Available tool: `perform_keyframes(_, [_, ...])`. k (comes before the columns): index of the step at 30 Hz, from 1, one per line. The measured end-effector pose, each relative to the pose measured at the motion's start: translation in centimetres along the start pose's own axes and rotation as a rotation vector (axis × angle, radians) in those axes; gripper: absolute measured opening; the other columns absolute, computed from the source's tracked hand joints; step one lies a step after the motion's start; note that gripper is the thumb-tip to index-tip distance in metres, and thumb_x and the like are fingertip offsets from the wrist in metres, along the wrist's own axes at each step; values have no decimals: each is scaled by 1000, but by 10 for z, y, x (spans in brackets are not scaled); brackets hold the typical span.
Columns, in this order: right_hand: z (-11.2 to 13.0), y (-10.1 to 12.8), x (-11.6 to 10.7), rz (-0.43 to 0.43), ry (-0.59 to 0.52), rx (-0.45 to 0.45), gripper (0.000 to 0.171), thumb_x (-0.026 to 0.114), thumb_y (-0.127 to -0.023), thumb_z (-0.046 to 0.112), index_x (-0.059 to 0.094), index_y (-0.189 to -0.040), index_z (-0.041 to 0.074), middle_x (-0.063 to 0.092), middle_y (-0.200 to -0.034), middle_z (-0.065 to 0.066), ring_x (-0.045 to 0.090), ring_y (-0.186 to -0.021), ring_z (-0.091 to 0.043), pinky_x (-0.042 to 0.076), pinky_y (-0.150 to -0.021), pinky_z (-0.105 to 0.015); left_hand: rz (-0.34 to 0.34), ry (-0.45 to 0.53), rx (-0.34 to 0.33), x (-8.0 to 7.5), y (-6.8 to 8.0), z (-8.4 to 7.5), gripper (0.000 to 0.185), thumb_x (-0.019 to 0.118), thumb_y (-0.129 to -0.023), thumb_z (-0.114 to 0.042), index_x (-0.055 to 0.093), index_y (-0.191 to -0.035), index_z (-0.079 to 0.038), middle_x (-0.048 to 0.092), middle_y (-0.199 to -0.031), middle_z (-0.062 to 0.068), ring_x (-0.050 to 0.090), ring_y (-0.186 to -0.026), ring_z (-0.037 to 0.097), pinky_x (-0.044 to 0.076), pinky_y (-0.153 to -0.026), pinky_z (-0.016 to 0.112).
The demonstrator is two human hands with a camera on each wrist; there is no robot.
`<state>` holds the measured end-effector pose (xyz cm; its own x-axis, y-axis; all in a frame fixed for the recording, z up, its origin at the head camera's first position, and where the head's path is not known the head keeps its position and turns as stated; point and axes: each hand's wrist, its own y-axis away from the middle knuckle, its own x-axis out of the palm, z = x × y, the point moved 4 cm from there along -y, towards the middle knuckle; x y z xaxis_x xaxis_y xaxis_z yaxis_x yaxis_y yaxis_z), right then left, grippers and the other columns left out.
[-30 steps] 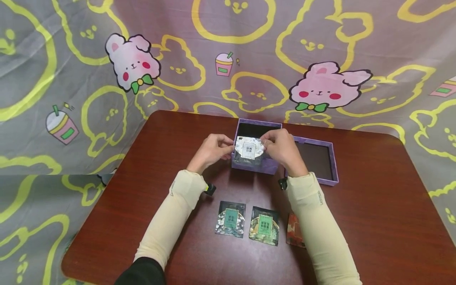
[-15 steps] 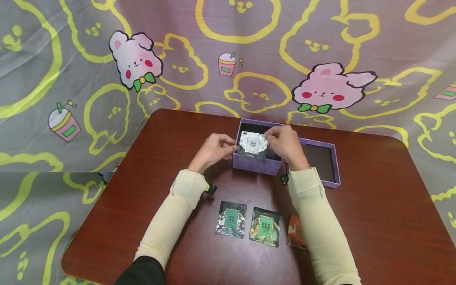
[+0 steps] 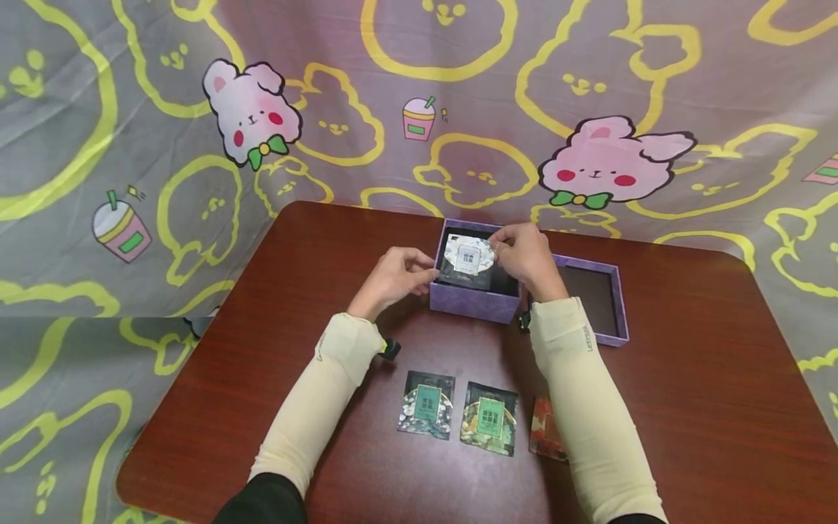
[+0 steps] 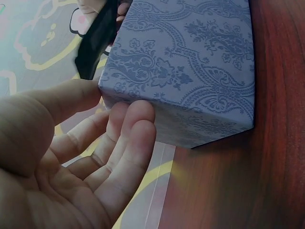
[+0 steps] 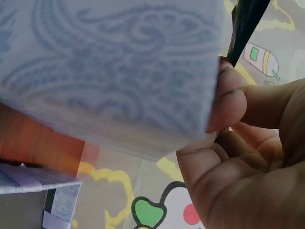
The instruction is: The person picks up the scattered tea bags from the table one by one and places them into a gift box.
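Note:
A black-and-white sachet point(image 3: 468, 260) with a pale square label is tilted over the mouth of an open purple box point(image 3: 474, 304). My right hand point(image 3: 526, 256) pinches its upper right edge. In the right wrist view, the thumb and fingers point(image 5: 228, 107) grip beside the box's corner, and the dark sachet point(image 5: 249, 26) rises above them. My left hand point(image 3: 396, 279) holds the box's left wall near the front corner. The left wrist view shows the thumb at the rim and fingers point(image 4: 138, 136) against the patterned side point(image 4: 190, 57).
A shallow purple lid point(image 3: 622, 306) with a dark inside lies right of the box. Nearer me on the brown table point(image 3: 707, 378) are a teal-label sachet point(image 3: 427, 405), a green-label sachet point(image 3: 489, 418) and a red sachet point(image 3: 546, 429), partly behind my right sleeve. A patterned curtain point(image 3: 478, 87) hangs behind.
My right hand has moved the black-and-white sachet away from me and slightly right, from the box's front edge to over its opening. My left hand has stayed at the box's left side.

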<state>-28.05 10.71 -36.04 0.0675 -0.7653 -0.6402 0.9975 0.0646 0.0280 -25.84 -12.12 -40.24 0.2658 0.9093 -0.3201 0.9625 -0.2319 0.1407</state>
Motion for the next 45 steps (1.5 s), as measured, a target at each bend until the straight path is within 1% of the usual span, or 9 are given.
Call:
perform_keyframes(5, [-1, -6, -1, -3, 5, 15, 18, 59, -99, 10, 73, -105, 0, 65, -92, -15, 55, -79, -28, 44, -60, -34, 2, 0, 7, 1, 0, -1, 21, 76, -92, -12, 69, -109, 0, 73, -89, 12, 70, -82, 41, 58, -80, 55])
perform_keyframes(8, [0, -10, -3, -21, 18, 12, 18, 59, -99, 9, 73, -103, 0, 65, -90, -15, 54, -79, -27, 42, -59, -33, 0, -2, 10, 2, 0, -2, 21, 75, -92, -12, 69, -109, -1, 73, -89, 11, 71, -80, 37, 58, -80, 54])
perform_keyframes(13, [1, -13, -6, -28, 39, 19, 18, 59, -100, 11, 73, -103, 0, 64, -87, -14, 54, -77, -27, 41, -59, -33, 6, 7, 11, 4, 1, -2, 21, 75, -93, -12, 69, -109, 0, 72, -89, 12, 70, -83, 41, 57, -81, 55])
perform_keyframes(24, [-2, -13, -9, -39, 41, 28, 20, 59, -100, 11, 74, -106, 0, 65, -99, -17, 55, -88, -30, 42, -67, -36, 3, 12, 18, 5, 2, -2, 22, 76, -92, -12, 69, -108, 1, 72, -88, 13, 71, -83, 41, 57, -81, 55])
perform_keyframes(30, [-1, -13, -6, 7, 135, -22, 22, 60, -100, 9, 74, -114, 0, 71, -110, -17, 62, -95, -32, 53, -77, -43, 4, 5, 18, 5, 1, -1, 23, 77, -92, -13, 70, -109, 0, 73, -91, 15, 71, -84, 42, 58, -81, 54])
perform_keyframes(32, [0, -12, -6, 2, 172, -50, 23, 61, -99, 9, 74, -115, 0, 72, -109, -16, 64, -97, -31, 55, -80, -45, 5, -2, 28, 6, 0, -1, 24, 76, -92, -13, 70, -110, 1, 73, -93, 16, 71, -81, 38, 58, -80, 53])
perform_keyframes(37, [7, -8, -9, -36, 146, -74, 23, 59, -100, 8, 73, -117, -1, 74, -99, -16, 68, -95, -30, 55, -81, -46, 3, -7, 40, 5, -1, -2, 27, 75, -92, -12, 69, -112, 5, 74, -93, 16, 71, -75, 29, 58, -79, 53])
perform_keyframes(41, [11, -1, -9, -26, 102, -61, 23, 58, -101, 8, 74, -115, -2, 74, -95, -16, 70, -92, -29, 55, -78, -44, 5, -9, 31, 4, 0, -1, 27, 75, -92, -12, 68, -113, 5, 73, -92, 14, 71, -78, 33, 58, -80, 54])
perform_keyframes(45, [13, 8, -8, -8, 70, -54, 21, 61, -101, 15, 77, -103, 1, 74, -87, -13, 68, -85, -27, 53, -73, -41, 4, -17, 21, 1, 0, -1, 28, 75, -93, -13, 68, -114, 3, 73, -95, 15, 71, -82, 37, 59, -80, 52])
